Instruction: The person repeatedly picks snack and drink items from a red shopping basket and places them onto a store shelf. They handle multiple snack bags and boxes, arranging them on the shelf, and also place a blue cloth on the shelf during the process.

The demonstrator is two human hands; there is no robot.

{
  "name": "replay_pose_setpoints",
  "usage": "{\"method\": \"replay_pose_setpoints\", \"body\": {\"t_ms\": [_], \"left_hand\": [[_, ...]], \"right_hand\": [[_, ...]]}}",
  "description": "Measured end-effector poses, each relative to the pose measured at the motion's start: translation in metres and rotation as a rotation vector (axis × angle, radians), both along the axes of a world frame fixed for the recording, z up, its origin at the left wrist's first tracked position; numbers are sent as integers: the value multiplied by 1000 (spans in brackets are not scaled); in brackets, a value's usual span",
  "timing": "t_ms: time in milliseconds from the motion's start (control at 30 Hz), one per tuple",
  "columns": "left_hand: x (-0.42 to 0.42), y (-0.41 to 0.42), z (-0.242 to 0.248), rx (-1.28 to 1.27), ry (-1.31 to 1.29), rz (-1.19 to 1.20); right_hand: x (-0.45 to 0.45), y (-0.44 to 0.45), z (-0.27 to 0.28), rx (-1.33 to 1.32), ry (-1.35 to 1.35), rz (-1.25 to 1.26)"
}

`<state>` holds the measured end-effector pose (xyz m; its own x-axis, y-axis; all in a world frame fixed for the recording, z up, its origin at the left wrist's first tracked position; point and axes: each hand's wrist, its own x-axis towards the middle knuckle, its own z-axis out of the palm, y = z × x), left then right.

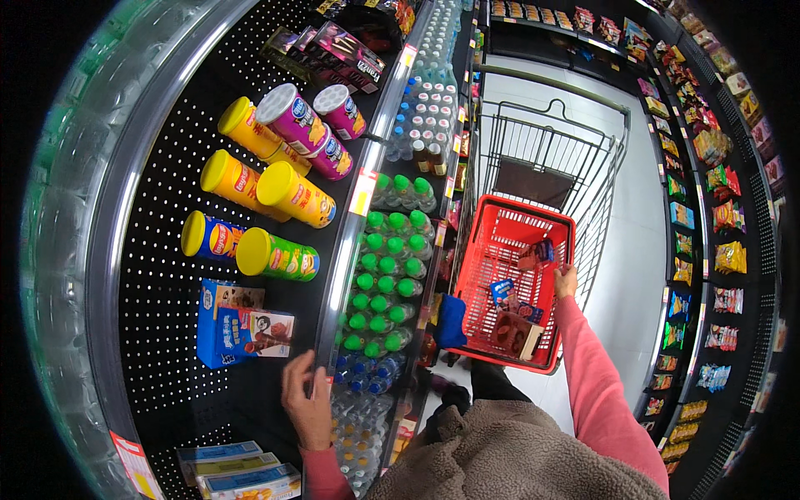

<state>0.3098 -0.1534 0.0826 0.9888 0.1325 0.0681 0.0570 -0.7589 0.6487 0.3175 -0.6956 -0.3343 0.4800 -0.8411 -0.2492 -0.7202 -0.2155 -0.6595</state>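
Observation:
My left hand (306, 400) is at the front edge of a black perforated shelf (169, 250), thumb and fingers apart, holding nothing. Just beyond its fingertips stand blue snack boxes (228, 334) with pictures on their fronts. My right hand (565, 282) grips the right rim of a red plastic shopping basket (481, 225), which rests on a wire shopping cart (544, 134). Inside the basket lie a brown box (509, 331), a blue packet (502, 291) and a dark red packet (532, 255). Blue cloth (451, 322) hangs over the basket's left rim.
Lay's chip canisters (284, 194) and purple canisters (294, 119) share the shelf with dark boxes (350, 56) and flat boxes (250, 478). Green-capped bottles (384, 284) fill a lower shelf. Snack bags (730, 257) line the opposite shelving, across a pale tiled floor (622, 300).

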Motion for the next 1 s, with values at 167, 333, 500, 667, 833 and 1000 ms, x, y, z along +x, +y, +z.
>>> {"method": "replay_pose_setpoints", "body": {"t_ms": [167, 333, 500, 667, 833, 1000], "left_hand": [[17, 24, 11, 282, -209, 22], [31, 51, 18, 561, -323, 111], [42, 72, 15, 603, -309, 203], [51, 81, 13, 610, -346, 238], [50, 83, 14, 529, -387, 217], [41, 69, 9, 323, -520, 107]], "right_hand": [[-35, 5, -19, 66, -60, 133], [-73, 25, -23, 279, -193, 207], [-88, 59, 17, 325, -201, 262], [-83, 102, 80, 428, -226, 333], [-73, 155, 131, 497, -290, 574], [-61, 219, 181, 582, -297, 701]]}}
